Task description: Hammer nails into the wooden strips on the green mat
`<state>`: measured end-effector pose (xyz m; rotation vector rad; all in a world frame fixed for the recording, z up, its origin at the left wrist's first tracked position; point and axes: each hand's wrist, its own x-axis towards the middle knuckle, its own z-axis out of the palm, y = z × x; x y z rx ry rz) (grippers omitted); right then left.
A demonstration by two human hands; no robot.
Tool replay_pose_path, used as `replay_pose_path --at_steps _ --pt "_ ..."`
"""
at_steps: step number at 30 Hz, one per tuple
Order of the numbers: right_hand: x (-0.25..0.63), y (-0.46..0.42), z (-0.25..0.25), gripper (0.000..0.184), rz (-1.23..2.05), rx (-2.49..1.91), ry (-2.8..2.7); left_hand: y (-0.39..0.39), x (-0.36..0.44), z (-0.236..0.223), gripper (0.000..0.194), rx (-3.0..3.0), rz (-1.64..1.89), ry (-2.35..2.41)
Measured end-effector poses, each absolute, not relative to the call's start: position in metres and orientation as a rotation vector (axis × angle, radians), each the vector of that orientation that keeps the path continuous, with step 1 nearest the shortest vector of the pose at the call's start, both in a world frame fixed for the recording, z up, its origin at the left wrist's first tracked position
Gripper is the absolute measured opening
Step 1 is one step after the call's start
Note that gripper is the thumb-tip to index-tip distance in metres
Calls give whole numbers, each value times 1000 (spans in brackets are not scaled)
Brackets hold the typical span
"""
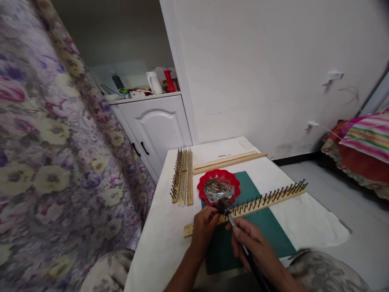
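Observation:
My right hand [251, 242] is wrapped round the handle of a hammer [231, 221], whose dark metal head is over the near-left part of a wooden strip [278, 199]. Several dark nails stand in a row along that strip, out to its right end. Close beside the hammer head, my left hand [204, 227] has its fingers pinched together at the strip; what they hold is hidden. Beneath the strip is a green mat [264, 229]. Just beyond my left hand, a red scalloped bowl [201, 187] holds many loose nails.
Upright wooden strips with nails [182, 182] lie at the table's left. Two more strips [227, 163] and a few loose nails [223, 156] are at the back. The white-covered table [161, 231] borders a floral curtain [67, 162], a white cabinet [161, 129] and a wall.

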<state>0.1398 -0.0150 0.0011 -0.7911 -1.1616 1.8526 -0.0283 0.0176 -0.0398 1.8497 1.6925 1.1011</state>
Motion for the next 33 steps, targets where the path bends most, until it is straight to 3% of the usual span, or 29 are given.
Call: replay_pose_path --at_steps 21,33 --pt "131 -12 -6 30 1830 -824 -1223 17 -30 -41 11 1858 1101 1701" --pt "150 -13 -3 33 1816 -822 -1070 46 -63 0 20 2082 996 1789"
